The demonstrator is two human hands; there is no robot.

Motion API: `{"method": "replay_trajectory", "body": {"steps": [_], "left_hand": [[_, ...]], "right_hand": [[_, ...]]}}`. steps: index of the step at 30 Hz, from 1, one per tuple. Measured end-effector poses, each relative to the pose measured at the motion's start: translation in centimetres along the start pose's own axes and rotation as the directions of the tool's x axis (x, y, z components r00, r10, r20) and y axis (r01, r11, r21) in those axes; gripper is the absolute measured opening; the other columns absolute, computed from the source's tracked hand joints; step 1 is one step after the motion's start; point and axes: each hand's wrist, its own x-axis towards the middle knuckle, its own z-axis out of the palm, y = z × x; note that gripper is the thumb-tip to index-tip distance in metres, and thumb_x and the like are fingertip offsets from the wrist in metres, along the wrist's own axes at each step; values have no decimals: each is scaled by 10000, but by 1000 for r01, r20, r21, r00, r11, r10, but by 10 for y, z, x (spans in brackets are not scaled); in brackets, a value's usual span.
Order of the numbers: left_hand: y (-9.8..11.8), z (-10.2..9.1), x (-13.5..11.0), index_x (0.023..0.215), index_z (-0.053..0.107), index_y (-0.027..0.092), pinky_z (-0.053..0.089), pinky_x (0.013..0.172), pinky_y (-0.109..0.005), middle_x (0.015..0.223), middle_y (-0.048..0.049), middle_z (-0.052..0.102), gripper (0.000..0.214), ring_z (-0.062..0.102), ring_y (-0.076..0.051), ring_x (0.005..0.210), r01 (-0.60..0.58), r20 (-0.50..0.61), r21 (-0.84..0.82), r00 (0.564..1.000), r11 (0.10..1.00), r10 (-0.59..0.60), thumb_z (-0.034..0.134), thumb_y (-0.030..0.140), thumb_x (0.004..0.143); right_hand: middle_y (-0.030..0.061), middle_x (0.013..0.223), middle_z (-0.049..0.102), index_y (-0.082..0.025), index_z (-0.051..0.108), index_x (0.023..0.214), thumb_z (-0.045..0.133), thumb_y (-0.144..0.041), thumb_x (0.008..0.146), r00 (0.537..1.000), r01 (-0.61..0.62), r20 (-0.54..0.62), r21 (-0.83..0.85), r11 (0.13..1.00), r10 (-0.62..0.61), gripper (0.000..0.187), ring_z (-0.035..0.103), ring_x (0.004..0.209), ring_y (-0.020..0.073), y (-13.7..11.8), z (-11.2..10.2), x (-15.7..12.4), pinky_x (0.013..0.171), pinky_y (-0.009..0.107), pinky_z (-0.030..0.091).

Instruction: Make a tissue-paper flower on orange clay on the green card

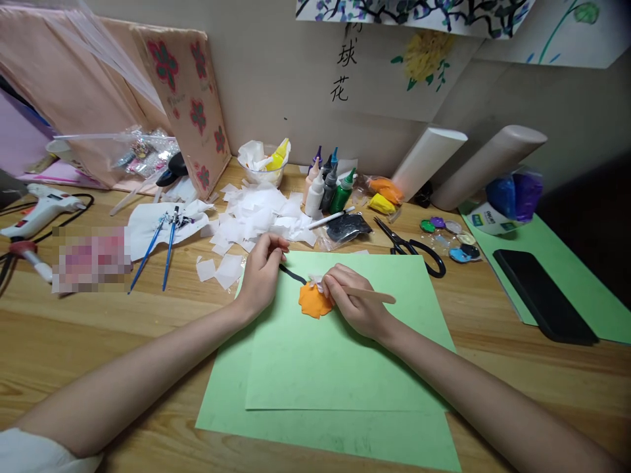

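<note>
An orange, scallop-edged clay piece (314, 305) lies on the light green paper (335, 374). From its upper left a thin black strip (294, 274) runs up to my left hand (263, 268), whose curled fingers and thumb close at the strip's far end. My right hand (357, 299) grips a flat wooden craft stick (372, 295), its tip hidden by the fingers at the orange piece's upper right edge. Something small and whitish (315, 281) sits on the orange top by those fingertips; its kind is unclear.
Behind the paper are white paper scraps (261, 213), paint bottles (328, 187), a bagged black lump (349, 228) and black scissors (411, 246). Blue brushes (170, 253) and a glue gun (37, 209) lie left. A black phone (545, 295) lies right.
</note>
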Motion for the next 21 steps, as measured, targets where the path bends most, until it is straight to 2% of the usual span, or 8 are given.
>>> {"method": "replay_trajectory", "body": {"steps": [4,7,9,12,15,17,21], "left_hand": [[-2,-1,1,845,540,190,415,762,-279,862,-4,562,148,526,-146,828,-32,-8,151,999,988,33,404,139,816],[-1,0,-1,856,614,196,394,895,-337,963,-30,572,232,517,-179,981,-164,132,365,984,917,123,408,101,808],[1,1,-2,988,643,234,349,982,-394,1101,-43,551,306,465,-210,1105,-231,223,490,965,840,136,433,99,812],[1,2,-2,1174,589,286,312,1027,-458,1298,-46,466,392,365,-253,1215,-280,277,614,952,738,131,461,136,835],[-1,-1,4,1197,582,279,288,1047,-487,1389,-32,405,377,315,-273,1252,-382,360,650,916,656,176,469,174,853],[-4,-4,10,1203,579,265,276,1059,-489,1390,-35,415,366,309,-272,1260,-439,421,637,887,633,192,478,199,857],[-4,-10,18,1216,566,228,290,1061,-466,1307,-54,502,376,348,-256,1229,-443,464,560,868,701,177,494,216,847]], "right_hand": [[7,630,463,-200,383,669,299,-234,972,999,-22,33,-23,999,22,317,411,642,163,0,0,0,600,295,319],[7,633,463,-199,384,662,302,-229,971,997,4,-77,43,999,0,321,423,640,156,-1,-1,-1,608,293,329],[5,632,455,-198,385,654,307,-231,972,986,0,-164,92,996,15,329,428,629,151,-3,-1,-3,609,294,332],[2,630,444,-196,403,653,316,-241,971,977,-12,-209,133,991,39,333,429,621,147,-5,-2,-5,608,296,329],[0,627,438,-194,417,655,322,-249,972,978,-5,-206,161,987,39,335,430,624,146,-5,-2,-5,608,296,327],[0,624,438,-194,424,653,322,-256,974,979,-2,-202,178,984,38,342,426,621,145,-3,-2,-6,605,296,324],[1,623,443,-193,436,652,326,-274,975,980,10,-195,192,981,28,351,425,622,147,-2,-1,-7,609,299,324]]}}
